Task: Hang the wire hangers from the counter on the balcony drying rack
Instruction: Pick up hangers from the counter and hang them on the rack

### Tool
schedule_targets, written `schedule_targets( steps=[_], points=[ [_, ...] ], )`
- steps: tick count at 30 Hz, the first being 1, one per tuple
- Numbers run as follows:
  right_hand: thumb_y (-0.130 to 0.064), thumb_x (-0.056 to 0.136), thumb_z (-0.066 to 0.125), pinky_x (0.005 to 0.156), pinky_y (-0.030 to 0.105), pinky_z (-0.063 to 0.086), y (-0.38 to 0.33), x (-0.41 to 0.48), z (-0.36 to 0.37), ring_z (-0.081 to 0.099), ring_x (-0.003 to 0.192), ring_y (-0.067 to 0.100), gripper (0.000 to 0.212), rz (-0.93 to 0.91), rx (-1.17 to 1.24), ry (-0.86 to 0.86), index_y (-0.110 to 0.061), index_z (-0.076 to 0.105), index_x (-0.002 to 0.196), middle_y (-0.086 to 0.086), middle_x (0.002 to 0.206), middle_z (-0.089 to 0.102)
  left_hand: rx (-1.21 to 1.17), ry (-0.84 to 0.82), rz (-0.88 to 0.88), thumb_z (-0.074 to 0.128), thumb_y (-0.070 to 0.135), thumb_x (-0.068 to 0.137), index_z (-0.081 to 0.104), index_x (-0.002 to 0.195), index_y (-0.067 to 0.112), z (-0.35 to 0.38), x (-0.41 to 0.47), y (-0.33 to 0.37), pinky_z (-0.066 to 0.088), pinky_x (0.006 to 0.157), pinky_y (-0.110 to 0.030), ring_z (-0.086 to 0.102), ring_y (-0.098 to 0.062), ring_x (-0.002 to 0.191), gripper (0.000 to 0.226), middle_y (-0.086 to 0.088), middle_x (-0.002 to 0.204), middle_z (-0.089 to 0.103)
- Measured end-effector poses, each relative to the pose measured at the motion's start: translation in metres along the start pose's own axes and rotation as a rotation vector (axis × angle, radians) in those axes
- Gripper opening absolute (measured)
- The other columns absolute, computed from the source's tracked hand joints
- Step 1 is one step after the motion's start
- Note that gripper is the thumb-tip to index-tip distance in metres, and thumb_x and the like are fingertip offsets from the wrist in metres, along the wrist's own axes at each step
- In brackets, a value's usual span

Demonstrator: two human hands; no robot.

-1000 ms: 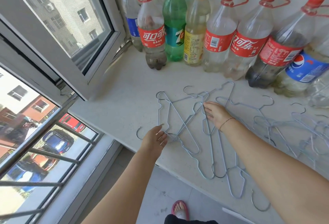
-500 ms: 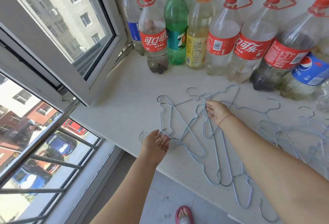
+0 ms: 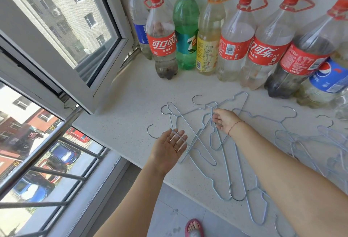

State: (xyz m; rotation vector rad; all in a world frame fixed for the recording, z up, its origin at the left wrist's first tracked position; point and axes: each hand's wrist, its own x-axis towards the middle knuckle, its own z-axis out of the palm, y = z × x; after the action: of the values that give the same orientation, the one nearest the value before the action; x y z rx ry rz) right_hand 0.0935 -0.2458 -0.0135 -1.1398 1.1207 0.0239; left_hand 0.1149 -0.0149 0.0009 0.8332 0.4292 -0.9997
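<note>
Several light-blue wire hangers (image 3: 190, 133) lie tangled on the white speckled counter (image 3: 122, 108), with more piled at the right (image 3: 308, 142). My left hand (image 3: 169, 149) hovers palm-up at the counter's front edge, fingers straight, and one hanger wire crosses its fingertips. My right hand (image 3: 225, 120) reaches into the middle of the tangle, its fingertips pinching a wire near a hanger's neck. No drying rack shows in this view.
Large plastic drink bottles (image 3: 233, 39) line the back wall. An open window sash (image 3: 62, 35) juts in over the counter's left end. Below it are metal guard bars (image 3: 39, 152) with parked cars far beneath. My sandalled foot (image 3: 194, 229) stands on the tiled floor.
My left hand has turned palm-up and spread its fingers under a hanger wire. My right hand stays at the same spot in the tangle. The hangers have not visibly moved.
</note>
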Motion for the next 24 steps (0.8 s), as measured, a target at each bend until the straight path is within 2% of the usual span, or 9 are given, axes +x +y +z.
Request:
schedule_targets(
  steps=[3, 4, 6, 8, 10, 12, 14, 20, 24],
  points=[
    [-0.025, 0.092, 0.047, 0.061, 0.024, 0.032, -0.004, -0.006, 0.006, 0.051, 0.069, 0.011, 0.018, 0.062, -0.124, -0.032, -0.016, 0.049, 0.076, 0.002, 0.082, 0.049, 0.053, -0.025, 0.026, 0.048, 0.026, 0.095, 0.058, 0.111, 0.011, 0.007, 0.002, 0.002, 0.042, 0.1, -0.039, 0.06, -0.026, 0.11, 0.024, -0.009, 0.114, 0.065],
    [-0.028, 0.092, 0.048, 0.068, 0.026, 0.037, -0.005, -0.008, 0.007, 0.057, 0.079, 0.015, 0.015, 0.088, -0.148, -0.051, -0.014, 0.052, 0.087, 0.004, 0.091, 0.05, 0.071, -0.022, 0.033, 0.048, 0.025, 0.095, 0.058, 0.112, 0.011, 0.01, 0.002, 0.003, 0.041, 0.103, -0.04, 0.059, -0.027, 0.111, 0.025, -0.009, 0.116, 0.065],
    [-0.033, 0.092, 0.049, 0.079, 0.031, 0.041, -0.005, -0.011, 0.011, 0.061, 0.1, 0.023, 0.033, 0.106, -0.164, -0.079, -0.01, 0.051, 0.117, 0.01, 0.108, 0.049, 0.083, -0.012, 0.042, 0.048, 0.023, 0.094, 0.056, 0.115, 0.009, 0.015, 0.004, 0.003, 0.039, 0.106, -0.042, 0.059, -0.029, 0.111, 0.026, -0.011, 0.118, 0.063],
    [-0.035, 0.091, 0.051, 0.071, 0.028, 0.041, -0.004, -0.013, 0.014, 0.061, 0.085, 0.021, 0.044, 0.118, -0.141, -0.096, -0.01, 0.046, 0.126, 0.01, 0.109, 0.049, 0.078, -0.009, 0.044, 0.048, 0.022, 0.094, 0.055, 0.115, 0.008, 0.019, 0.005, 0.003, 0.04, 0.105, -0.042, 0.057, -0.031, 0.114, 0.026, -0.012, 0.12, 0.062],
    [-0.035, 0.09, 0.052, 0.058, 0.023, 0.033, -0.001, -0.014, 0.014, 0.056, 0.068, 0.018, 0.036, 0.141, -0.082, -0.105, -0.012, 0.046, 0.118, 0.009, 0.095, 0.051, 0.079, -0.008, 0.048, 0.049, 0.021, 0.094, 0.054, 0.117, 0.007, 0.02, 0.005, 0.004, 0.041, 0.104, -0.042, 0.056, -0.032, 0.116, 0.027, -0.013, 0.121, 0.062],
    [-0.034, 0.09, 0.052, 0.056, 0.023, 0.028, 0.002, -0.015, 0.013, 0.057, 0.066, 0.017, 0.029, 0.168, -0.028, -0.103, -0.012, 0.044, 0.107, 0.008, 0.085, 0.052, 0.092, -0.005, 0.053, 0.049, 0.021, 0.094, 0.054, 0.119, 0.006, 0.021, 0.004, 0.004, 0.041, 0.103, -0.042, 0.056, -0.032, 0.117, 0.029, -0.013, 0.123, 0.061],
    [-0.037, 0.091, 0.048, 0.057, 0.024, 0.027, 0.004, -0.017, 0.012, 0.054, 0.066, 0.014, 0.028, 0.174, -0.091, -0.092, -0.012, 0.045, 0.104, 0.004, 0.081, 0.054, 0.099, -0.003, 0.054, 0.049, 0.021, 0.094, 0.053, 0.12, 0.006, 0.022, 0.004, 0.005, 0.041, 0.103, -0.042, 0.056, -0.032, 0.118, 0.03, -0.014, 0.125, 0.06],
    [-0.043, 0.09, 0.046, 0.08, 0.031, 0.031, 0.019, -0.03, 0.017, 0.054, 0.069, 0.015, 0.031, 0.214, -0.217, -0.108, -0.014, 0.046, 0.103, 0.001, 0.079, 0.055, 0.121, 0.026, 0.069, 0.048, 0.021, 0.095, 0.05, 0.126, 0.006, 0.022, 0.001, 0.0, 0.039, 0.106, -0.043, 0.055, -0.03, 0.119, 0.034, -0.014, 0.13, 0.057],
    [-0.045, 0.089, 0.046, 0.064, 0.027, 0.029, 0.03, -0.034, 0.018, 0.056, 0.069, 0.015, 0.029, 0.216, -0.181, -0.121, -0.016, 0.048, 0.086, 0.0, 0.082, 0.054, 0.132, 0.044, 0.071, 0.047, 0.022, 0.096, 0.051, 0.124, 0.007, 0.022, -0.002, -0.005, 0.039, 0.106, -0.041, 0.054, -0.029, 0.119, 0.032, -0.012, 0.131, 0.057]
  ],
)
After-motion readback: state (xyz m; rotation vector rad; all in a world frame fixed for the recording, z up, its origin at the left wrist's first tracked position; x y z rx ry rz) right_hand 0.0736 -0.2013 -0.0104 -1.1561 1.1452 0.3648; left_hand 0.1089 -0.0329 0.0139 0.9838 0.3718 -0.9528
